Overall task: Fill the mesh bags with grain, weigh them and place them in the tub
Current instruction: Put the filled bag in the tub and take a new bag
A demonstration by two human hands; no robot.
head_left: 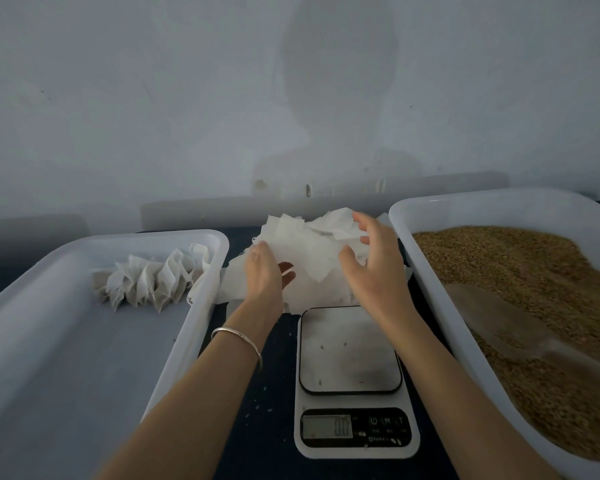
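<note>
I see the pile of empty mesh bags (321, 251) at centre frame, behind the scale (354, 379), whose display reads 0.0. My left hand (267, 271) and right hand (371, 261) reach into the pile, fingers loosely spread, touching the bags. Filled bags (153, 280) lie in the left tub (84, 341); grain (534, 289) fills the right tub (430, 209), on the dark counter (274, 393).

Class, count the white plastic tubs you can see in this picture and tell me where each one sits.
2. One tub sits left of the scale, holding filled mesh bags; the other tub sits right of it, holding grain.
</note>
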